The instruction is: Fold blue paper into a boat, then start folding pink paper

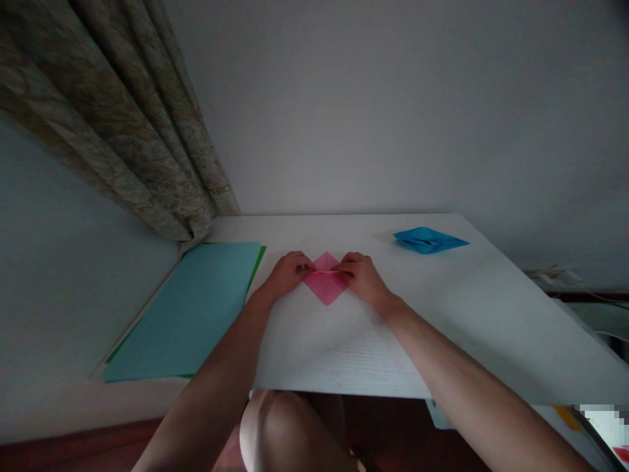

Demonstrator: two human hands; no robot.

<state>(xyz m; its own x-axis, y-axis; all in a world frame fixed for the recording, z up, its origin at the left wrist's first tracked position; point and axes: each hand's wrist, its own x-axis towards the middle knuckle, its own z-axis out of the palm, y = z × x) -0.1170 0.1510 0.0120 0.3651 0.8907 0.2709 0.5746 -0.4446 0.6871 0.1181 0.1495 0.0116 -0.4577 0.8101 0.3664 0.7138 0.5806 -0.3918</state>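
A piece of pink origami paper (327, 288), folded into a diamond shape, lies on the white table (314, 354) in front of me. A raised fold runs across its middle from side to side. My left hand (291, 269) pinches the fold near the left corner, fingers closed. At the right corner, my right hand (361, 272) is closed on the same paper with its fingertips. Both sets of fingertips hide the ends of the fold. Farther back on the right rests a blue folded paper boat (427, 241), touched by neither hand.
Light blue sheets of paper (191, 308) with green edges showing beneath lie at the table's left side, beside my left forearm. A patterned curtain (147, 118) hangs at the back left, reaching the table corner. A wall (344, 118) borders the far edge.
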